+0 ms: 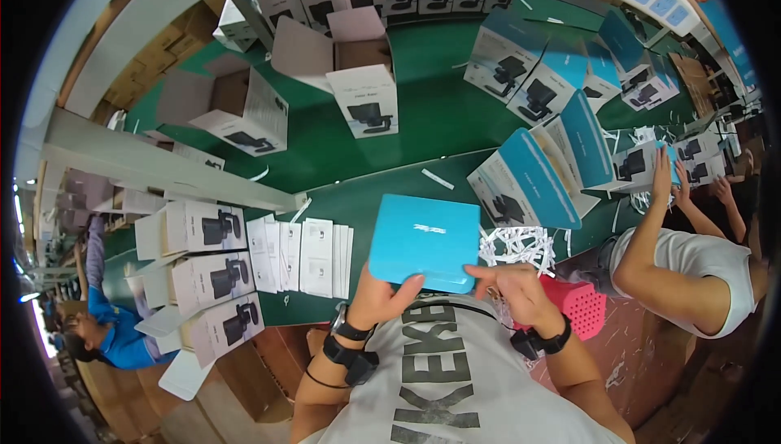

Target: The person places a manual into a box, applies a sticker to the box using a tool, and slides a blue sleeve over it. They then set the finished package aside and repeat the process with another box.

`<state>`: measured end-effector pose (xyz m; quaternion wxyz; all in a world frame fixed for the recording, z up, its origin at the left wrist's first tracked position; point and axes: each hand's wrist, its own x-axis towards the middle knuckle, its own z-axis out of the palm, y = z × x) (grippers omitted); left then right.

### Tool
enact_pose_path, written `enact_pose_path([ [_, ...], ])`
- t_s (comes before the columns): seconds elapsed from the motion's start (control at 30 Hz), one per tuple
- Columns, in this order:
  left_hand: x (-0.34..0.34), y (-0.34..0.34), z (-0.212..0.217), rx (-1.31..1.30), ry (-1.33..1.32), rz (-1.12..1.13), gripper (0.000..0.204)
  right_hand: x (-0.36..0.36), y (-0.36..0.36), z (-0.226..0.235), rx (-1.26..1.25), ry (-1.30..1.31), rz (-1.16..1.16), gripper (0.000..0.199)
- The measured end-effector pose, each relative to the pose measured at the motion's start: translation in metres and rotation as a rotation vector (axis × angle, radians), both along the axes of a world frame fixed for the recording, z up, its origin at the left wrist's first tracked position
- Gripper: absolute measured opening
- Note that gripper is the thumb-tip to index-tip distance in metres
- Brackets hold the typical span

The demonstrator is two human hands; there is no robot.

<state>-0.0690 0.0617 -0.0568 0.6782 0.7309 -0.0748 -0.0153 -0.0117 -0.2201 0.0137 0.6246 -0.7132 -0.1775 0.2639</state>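
Observation:
A carton with a bright blue lid is right in front of my body, its lid lying flat and closed. My left hand grips its near left corner, with the thumb along the lid's front edge and the fingers out of sight below. At the near right corner, my right hand has its fingers bent and pressed to the edge. White shredded paper lies beside the box, just beyond my right hand. An open carton with blue flaps stands farther back on the right.
Stacks of white booklets and several open cartons are to my left. More cartons line the green table toward the back. A pink perforated basket is near my right arm. A co-worker handles a carton at far right.

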Motion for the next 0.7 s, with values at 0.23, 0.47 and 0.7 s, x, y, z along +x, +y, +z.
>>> enact_pose_path([
  [0.23,0.002,0.004,-0.003,-0.039,0.120,-0.031,0.046,0.033,0.044,0.033,-0.274,-0.695,0.131,0.041],
  [0.47,0.006,-0.010,0.025,0.050,-0.080,0.357,0.049,-0.010,0.034,0.011,-0.384,-0.536,-0.098,0.053],
  [0.7,0.016,0.029,-0.019,0.381,-0.320,0.150,0.061,-0.020,0.035,-0.066,-0.348,-0.794,-0.299,0.050],
])
